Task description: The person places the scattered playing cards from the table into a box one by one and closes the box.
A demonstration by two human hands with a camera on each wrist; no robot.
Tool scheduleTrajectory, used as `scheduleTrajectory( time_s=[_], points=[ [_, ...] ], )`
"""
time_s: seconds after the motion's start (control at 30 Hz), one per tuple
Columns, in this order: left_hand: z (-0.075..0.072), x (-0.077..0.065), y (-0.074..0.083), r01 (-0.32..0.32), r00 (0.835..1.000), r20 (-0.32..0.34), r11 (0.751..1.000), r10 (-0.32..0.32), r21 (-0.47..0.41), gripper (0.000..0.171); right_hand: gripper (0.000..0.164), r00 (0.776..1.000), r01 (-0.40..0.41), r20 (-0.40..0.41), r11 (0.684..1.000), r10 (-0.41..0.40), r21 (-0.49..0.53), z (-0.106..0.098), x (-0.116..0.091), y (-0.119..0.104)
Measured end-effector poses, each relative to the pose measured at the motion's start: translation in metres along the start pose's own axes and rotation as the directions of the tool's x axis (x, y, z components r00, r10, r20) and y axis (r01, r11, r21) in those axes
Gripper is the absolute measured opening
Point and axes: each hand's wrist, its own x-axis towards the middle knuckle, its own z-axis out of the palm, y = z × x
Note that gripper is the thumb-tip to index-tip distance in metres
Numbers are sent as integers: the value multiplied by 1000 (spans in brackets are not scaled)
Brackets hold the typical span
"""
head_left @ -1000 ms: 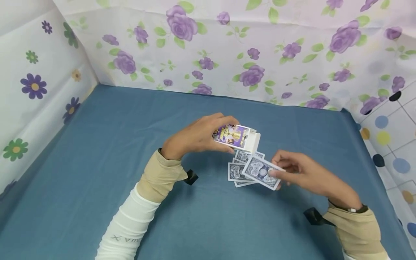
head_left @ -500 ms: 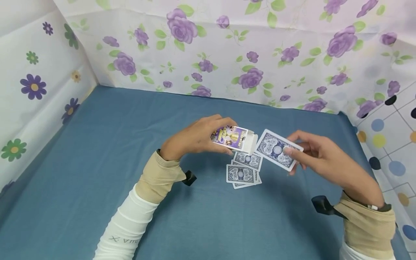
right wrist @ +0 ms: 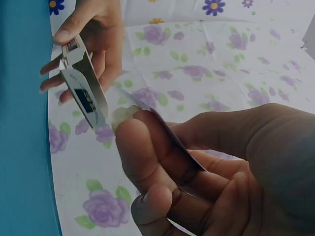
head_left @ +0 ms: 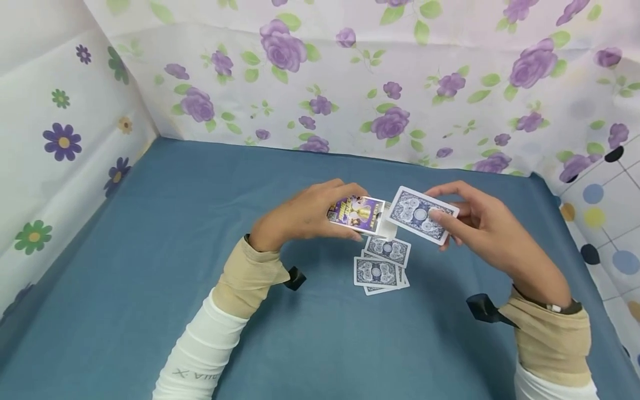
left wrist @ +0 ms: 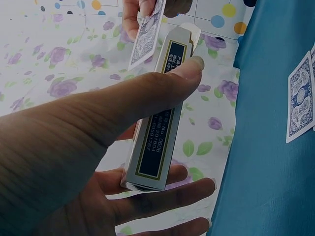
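Note:
My left hand [head_left: 315, 214] grips a small purple playing card box [head_left: 356, 213] with a gold trophy on its face. The box's white flap stands open at its right end; its narrow dark side [left wrist: 157, 140] with printing faces the left wrist view. In my right hand [head_left: 475, 222] a playing card [head_left: 421, 214] is pinched between thumb and fingers, its blue-and-white patterned back up. The card's left edge overlaps the box's open end in the head view; whether they touch I cannot tell. Below lie several playing cards [head_left: 376, 271] face down, loosely overlapping on the cloth.
A blue cloth [head_left: 200, 222] covers the table. Behind it hangs a white sheet with purple flowers [head_left: 390, 122], and similar printed sheets stand at the left and right sides. Black wrist cameras [head_left: 295, 278] jut from both wrists.
My right hand has lifted the card off the loose pile and brought it up and beside the box's open end. The left hand and box have stayed nearly still.

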Motion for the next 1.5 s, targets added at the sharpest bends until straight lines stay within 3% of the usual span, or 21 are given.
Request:
scheduleTrajectory(
  time_s=[0.4,0.87,1.1,1.5],
  points=[
    [3,0,-1,-2,1000,-6,1000,2,-23,68,35,996,-60,68,998,60,-5,9,3,7],
    [3,1,-2,6,1000,-13,1000,-7,-23,67,36,990,-79,115,997,77,15,16,9,11],
    [5,0,-1,-2,1000,-5,1000,2,-18,66,37,992,-80,107,994,71,80,23,14,13],
    [7,1,4,-14,1000,-1,1000,14,-22,65,40,991,-105,90,989,96,104,33,16,14]
  ],
)
